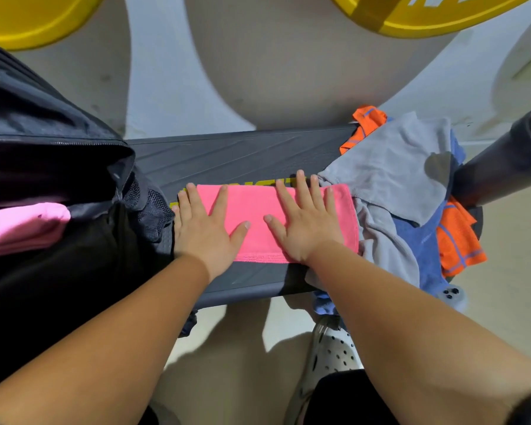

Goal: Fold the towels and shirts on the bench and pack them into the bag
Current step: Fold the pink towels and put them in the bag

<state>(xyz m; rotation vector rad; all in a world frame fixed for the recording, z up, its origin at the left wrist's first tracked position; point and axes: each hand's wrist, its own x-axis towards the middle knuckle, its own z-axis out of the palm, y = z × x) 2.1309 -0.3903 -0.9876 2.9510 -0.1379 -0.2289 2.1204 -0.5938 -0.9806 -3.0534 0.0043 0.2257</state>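
Beside the open black bag (59, 167), already holding one folded pink cloth (22, 225), the left hand (203, 225) and right hand (304, 222) press flat, fingers straight, on a folded pink towel (258, 222) on the worktop (242, 154), with a heap of garments (390, 167) farther from the bag apparently unfolded.

Yellow block lettering (267, 182) is printed on the dark surface (242, 154) and shows along the far edge of the pink towel (252, 216). The towel covers most of it, so no word can be read. Well beyond the towel, a yellow disc (442, 23) bears white letters (423, 0) cut off by the frame and unreadable.
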